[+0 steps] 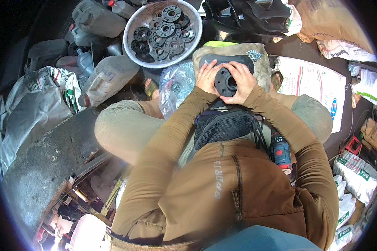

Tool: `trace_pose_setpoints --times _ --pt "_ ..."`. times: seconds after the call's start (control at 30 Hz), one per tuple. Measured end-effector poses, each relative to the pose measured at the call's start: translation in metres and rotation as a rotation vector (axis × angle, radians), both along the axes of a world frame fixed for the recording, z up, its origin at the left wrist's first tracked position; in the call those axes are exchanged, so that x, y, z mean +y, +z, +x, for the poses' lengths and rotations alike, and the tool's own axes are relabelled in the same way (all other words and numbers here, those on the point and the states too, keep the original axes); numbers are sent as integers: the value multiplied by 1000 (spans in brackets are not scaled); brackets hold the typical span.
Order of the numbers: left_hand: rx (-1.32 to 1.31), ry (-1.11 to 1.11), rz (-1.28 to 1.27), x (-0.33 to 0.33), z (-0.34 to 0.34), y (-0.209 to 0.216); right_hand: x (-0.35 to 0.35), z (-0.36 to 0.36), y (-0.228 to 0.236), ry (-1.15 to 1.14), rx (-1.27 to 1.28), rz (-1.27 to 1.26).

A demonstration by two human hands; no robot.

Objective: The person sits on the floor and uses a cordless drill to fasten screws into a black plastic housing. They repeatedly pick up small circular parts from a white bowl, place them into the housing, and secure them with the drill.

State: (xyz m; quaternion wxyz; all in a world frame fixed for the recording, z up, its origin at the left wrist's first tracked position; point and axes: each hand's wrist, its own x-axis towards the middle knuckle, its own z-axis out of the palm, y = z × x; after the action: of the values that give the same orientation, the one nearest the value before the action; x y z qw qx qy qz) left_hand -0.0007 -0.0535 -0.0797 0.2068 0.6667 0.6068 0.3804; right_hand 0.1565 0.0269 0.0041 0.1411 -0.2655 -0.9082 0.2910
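Over my lap, my right hand curls round a black round flange with a large centre hole and smaller holes about it. On the flange's left side my left hand closes against it, its fingers partly hiding what lies beneath. Just beyond my fingers lies a dark, smooth, rounded plate on a beige cloth pad. A small heap of screws lies on the pad's far right part. To the left of my hands sits a clear plastic bag that seems to hold many screws.
A white round basket of similar black flanges stands at the far left. Plastic jugs crowd the left side. By my right thigh is a cordless drill. White sacks lie to the right; black curved parts are at the back.
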Motion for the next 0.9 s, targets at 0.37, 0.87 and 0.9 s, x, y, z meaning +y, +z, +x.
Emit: trace_pose_setpoints --times 0.37,0.87,0.9 --pt "28 1 -30 -1 2 -3 4 2 5 37 26 -32" --pt "-108 -115 -467 108 -25 66 -129 242 178 -278 -505 -632" --pt "-24 -149 -579 128 -10 65 -147 240 173 -374 -511 -517"
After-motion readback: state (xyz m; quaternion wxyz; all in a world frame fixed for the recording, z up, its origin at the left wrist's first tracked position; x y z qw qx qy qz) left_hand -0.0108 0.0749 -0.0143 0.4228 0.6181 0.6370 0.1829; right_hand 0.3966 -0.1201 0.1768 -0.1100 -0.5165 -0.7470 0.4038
